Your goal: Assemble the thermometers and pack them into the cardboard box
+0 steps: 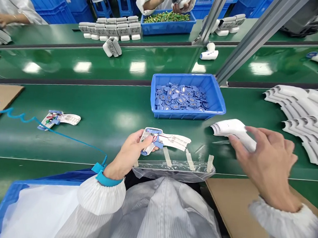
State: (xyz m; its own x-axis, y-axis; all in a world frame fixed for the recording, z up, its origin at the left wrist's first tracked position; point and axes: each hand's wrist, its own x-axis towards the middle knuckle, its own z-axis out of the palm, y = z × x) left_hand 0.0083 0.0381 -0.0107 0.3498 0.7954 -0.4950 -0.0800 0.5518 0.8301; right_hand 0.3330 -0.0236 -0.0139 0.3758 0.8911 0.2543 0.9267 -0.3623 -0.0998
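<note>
My left hand [135, 150] grips a white housing half [176, 141] of a handheld device, with blue parts and red wires in its head; its handle points right. A teal wrist strap [108, 177] with a coiled cord is on this wrist. To the right, my right hand [267, 161] pinches a curved white housing shell [230, 128] between thumb and fingers, at the green table surface. The two pieces are apart. A similar wired housing half [59, 120] lies on the table to the left.
A blue bin [188, 115] of small blue plastic parts stands ahead. Stacked white shells [308, 122] lie at right. A plastic bag [174, 167] is taped to the front edge. A metal post [263, 35] slants over the conveyor [168, 61]; co-workers sit beyond.
</note>
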